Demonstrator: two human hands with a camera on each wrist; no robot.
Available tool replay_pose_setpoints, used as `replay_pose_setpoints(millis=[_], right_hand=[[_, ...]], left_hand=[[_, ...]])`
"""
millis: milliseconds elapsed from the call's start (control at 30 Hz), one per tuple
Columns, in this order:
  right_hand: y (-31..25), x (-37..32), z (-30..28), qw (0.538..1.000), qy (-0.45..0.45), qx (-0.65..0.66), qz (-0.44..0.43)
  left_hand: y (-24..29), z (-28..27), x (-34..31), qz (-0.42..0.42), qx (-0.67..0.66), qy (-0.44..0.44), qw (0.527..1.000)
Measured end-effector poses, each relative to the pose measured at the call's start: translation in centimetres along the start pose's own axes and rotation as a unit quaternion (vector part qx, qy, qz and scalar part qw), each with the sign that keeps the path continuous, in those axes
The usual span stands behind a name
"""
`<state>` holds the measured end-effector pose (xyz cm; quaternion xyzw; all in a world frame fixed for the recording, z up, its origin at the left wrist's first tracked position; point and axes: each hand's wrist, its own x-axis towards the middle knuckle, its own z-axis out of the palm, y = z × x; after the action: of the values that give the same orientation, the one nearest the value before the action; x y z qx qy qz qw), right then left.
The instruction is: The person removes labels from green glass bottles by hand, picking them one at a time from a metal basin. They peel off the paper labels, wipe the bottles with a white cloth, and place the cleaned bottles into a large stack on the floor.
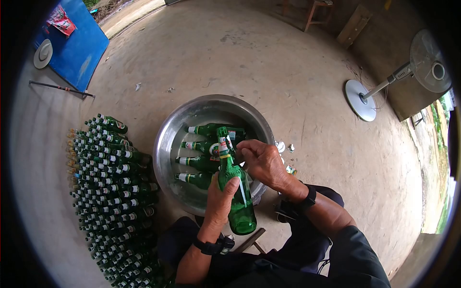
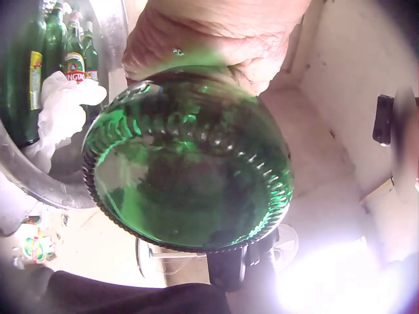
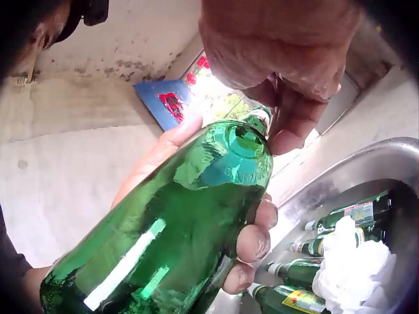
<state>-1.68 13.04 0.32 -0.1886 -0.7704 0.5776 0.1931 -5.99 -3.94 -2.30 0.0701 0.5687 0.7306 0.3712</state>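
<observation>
My left hand (image 1: 221, 201) grips a green glass beer bottle (image 1: 242, 206) round its body, thumb across the front. The bottle leans over the near side of the metal basin, neck pointing away and base toward me. A white and red neck label (image 1: 223, 146) still shows on it, with a loose dark edge beside it. My right hand (image 1: 261, 163) is at the neck, its curled fingers and thumb pinching at this label; the fingertips are partly hidden. In the left wrist view the ribbed bottle base (image 2: 190, 190) faces the camera.
The metal basin (image 1: 165, 144) holds several green bottles (image 1: 197, 163) and a crumpled white piece (image 3: 353, 275). Many upright bottles (image 1: 115, 192) crowd the floor at left. Label scraps (image 1: 290, 169) lie right of the basin. A standing fan (image 1: 362, 98) and a blue panel (image 1: 79, 48) stand farther off.
</observation>
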Motion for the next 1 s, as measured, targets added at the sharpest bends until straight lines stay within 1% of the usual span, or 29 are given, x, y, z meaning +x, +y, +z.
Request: replay_pose_setpoints(millis=[33, 100, 167, 233, 300, 367, 433, 467, 533, 567, 633, 667, 733, 767, 833, 867, 900, 967, 1000], right_hand=[[0.0, 0.0, -0.1, 0.999, 0.004, 0.035, 0.01], [0.1, 0.0, -0.3, 0.999, -0.008, 0.04, 0.014], [0.1, 0.1, -0.4, 0.999, -0.019, 0.045, 0.019], [-0.2, 0.1, -0.5, 0.999, -0.029, 0.019, 0.001], [-0.6, 0.1, -0.7, 0.999, -0.036, 0.024, 0.008], [-0.7, 0.0, -0.7, 0.999, -0.043, 0.028, 0.015], [-0.6, -0.1, -0.5, 0.999, -0.035, -0.009, -0.018], [-0.7, -0.1, -0.5, 0.999, -0.035, -0.009, -0.018], [-0.8, 0.0, -0.7, 0.989, -0.111, 0.05, 0.082], [-1.1, 0.1, -0.9, 0.989, -0.11, 0.05, 0.083], [-1.7, 0.2, -1.3, 0.968, -0.161, 0.138, 0.132], [-1.4, 0.2, -1.2, 0.968, -0.161, 0.137, 0.132], [-0.6, 0.1, -0.6, 0.93, -0.194, 0.28, 0.14], [-0.4, 0.2, -0.6, 0.93, -0.194, 0.28, 0.14], [-0.6, 0.3, -0.7, 0.896, -0.209, 0.358, 0.157], [-0.5, 0.3, -0.7, 0.886, -0.211, 0.38, 0.16], [-0.6, 0.3, -0.6, 0.886, -0.212, 0.38, 0.161], [-0.6, 0.4, -0.4, 0.868, -0.209, 0.417, 0.171], [-0.3, 0.3, -0.2, 0.868, -0.209, 0.417, 0.171]], left_hand=[[0.0, -0.1, 0.0, 0.0, 0.0, 0.0, 1.0], [-0.1, -0.3, 0.0, -0.025, 0.007, -0.007, 1.0], [0.1, 0.0, -0.1, -0.025, 0.004, -0.008, 1.0], [0.2, 0.1, -0.1, -0.026, 0.001, -0.011, 1.0], [0.3, 0.1, -0.1, -0.036, -0.025, -0.013, 0.999], [0.2, 0.3, 0.0, -0.028, -0.024, -0.012, 0.999], [0.1, 0.3, 0.0, -0.02, -0.023, -0.011, 0.999], [-0.1, 0.2, -0.1, -0.024, -0.015, -0.012, 1.0], [0.0, 0.3, -0.3, -0.028, -0.007, -0.015, 0.999], [0.3, 0.6, -0.5, -0.031, -0.012, -0.016, 0.999], [0.4, 0.8, -0.7, -0.033, -0.018, -0.018, 0.999], [0.4, 0.9, -0.7, -0.03, -0.025, -0.018, 0.999], [0.0, 0.6, -0.7, -0.026, -0.032, -0.018, 0.999], [-0.6, 0.1, -0.5, -0.011, -0.007, -0.022, 1.0], [-1.2, -0.7, -0.4, 0.004, 0.018, -0.026, 1.0], [-1.2, -1.1, -0.3, -0.028, -0.016, -0.036, 0.999], [-1.3, -1.3, -0.3, -0.06, -0.049, -0.045, 0.996], [-1.1, -1.3, -0.4, -0.058, -0.045, -0.034, 0.997], [0.2, -0.5, -0.8, -0.074, -0.059, -0.045, 0.995]])
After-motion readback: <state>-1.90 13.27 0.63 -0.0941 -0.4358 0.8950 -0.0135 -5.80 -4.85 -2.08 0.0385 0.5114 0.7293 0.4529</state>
